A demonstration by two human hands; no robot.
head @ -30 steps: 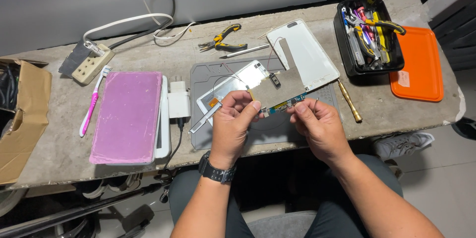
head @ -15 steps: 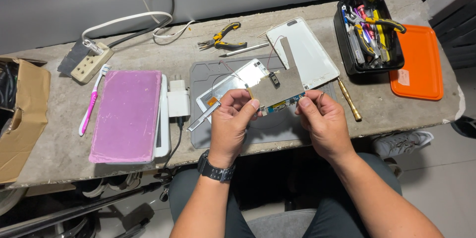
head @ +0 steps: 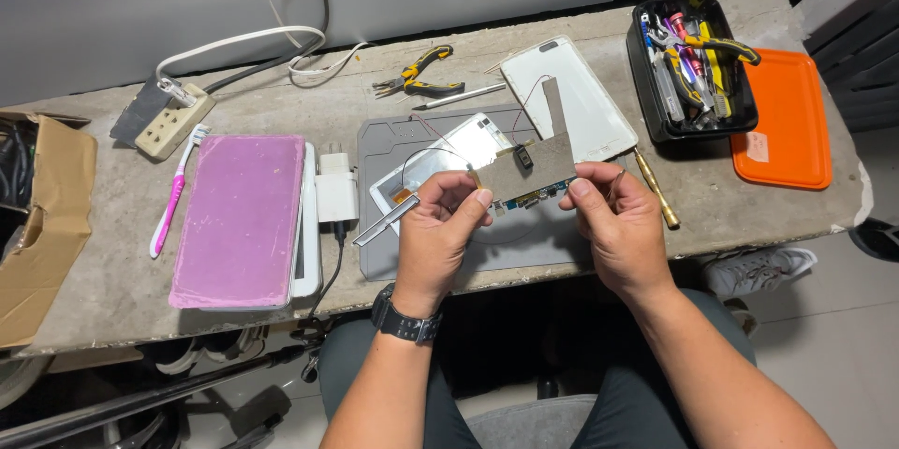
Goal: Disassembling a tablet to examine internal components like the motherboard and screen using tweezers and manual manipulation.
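Above the grey mat (head: pixel 393 252) on the table (head: pixel 122 271), both hands hold a circuit board (head: pixel 524 171) up between them. Left hand (head: pixel 440 229) pinches its left end with thumb and fingers closed on it; right hand (head: pixel 613 224) grips the right end the same way. Thin wires run from the board to a white tablet shell (head: pixel 449 154) lying on the mat. Pliers (head: pixel 417 79) lie further back, an orange tray (head: pixel 782 131) at right.

Matt grey circuit board (head: pixel 526 171), rough concrete bench (head: pixel 112 271), glossy orange plastic tray (head: pixel 785 131).
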